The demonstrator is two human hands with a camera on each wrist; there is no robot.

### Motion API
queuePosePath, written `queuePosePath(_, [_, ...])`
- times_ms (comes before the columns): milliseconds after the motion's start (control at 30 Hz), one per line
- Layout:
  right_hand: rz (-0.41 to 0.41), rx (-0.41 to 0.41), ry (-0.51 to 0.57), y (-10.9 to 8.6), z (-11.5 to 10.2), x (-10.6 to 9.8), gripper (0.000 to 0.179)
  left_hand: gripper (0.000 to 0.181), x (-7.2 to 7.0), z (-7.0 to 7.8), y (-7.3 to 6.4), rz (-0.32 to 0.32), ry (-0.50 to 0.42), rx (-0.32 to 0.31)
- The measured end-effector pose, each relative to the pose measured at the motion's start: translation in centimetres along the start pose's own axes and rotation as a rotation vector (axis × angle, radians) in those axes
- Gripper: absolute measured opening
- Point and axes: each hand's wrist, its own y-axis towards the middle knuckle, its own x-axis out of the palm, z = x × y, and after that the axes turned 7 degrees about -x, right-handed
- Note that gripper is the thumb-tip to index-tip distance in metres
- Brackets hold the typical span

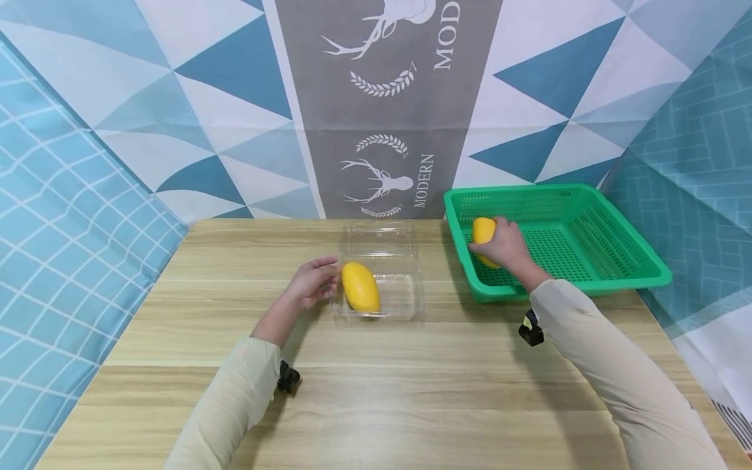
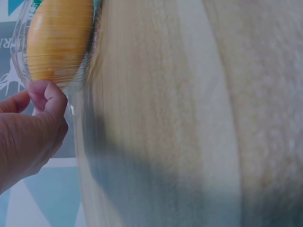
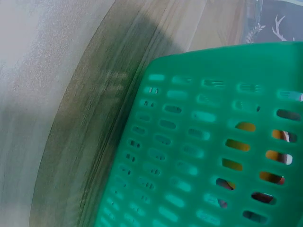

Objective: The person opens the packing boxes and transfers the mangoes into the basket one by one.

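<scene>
A yellow mango (image 1: 360, 287) lies in the left part of a clear plastic box (image 1: 418, 297), whose lid stands folded back behind it. My left hand (image 1: 314, 282) is at the box's left side. In the left wrist view its thumb and curled index finger pinch the box's edge, close to the mango's end. Over on the right, my right hand (image 1: 506, 248) grips another mango (image 1: 484, 230) inside a green plastic basket (image 1: 587, 286), near its left wall. From the right wrist, the basket's slotted wall hides most of that hand and mango.
The wooden table (image 1: 382, 391) bears both containers toward its back edge. Behind it hangs a patterned cloth (image 1: 388, 111), with blue cloth at both sides. The basket's raised rim stands around my right hand, and its right part shows a bare mesh floor.
</scene>
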Motion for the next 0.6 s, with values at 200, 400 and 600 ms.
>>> queuePosePath(200, [0.002, 0.004, -0.009, 0.17, 0.45, 0.18, 0.087, 0.048, -0.01, -0.08, -0.05, 0.005, 0.006, 0.001])
queuePosePath(400, [-0.006, 0.02, -0.009, 0.3, 0.64, 0.41, 0.087, 0.048, -0.06, -0.07, -0.07, 0.006, 0.004, -0.001])
queuePosePath(600, [-0.02, 0.028, -0.006, 0.36, 0.82, 0.5, 0.089, 0.047, -0.06, -0.11, 0.06, 0.002, 0.003, 0.005])
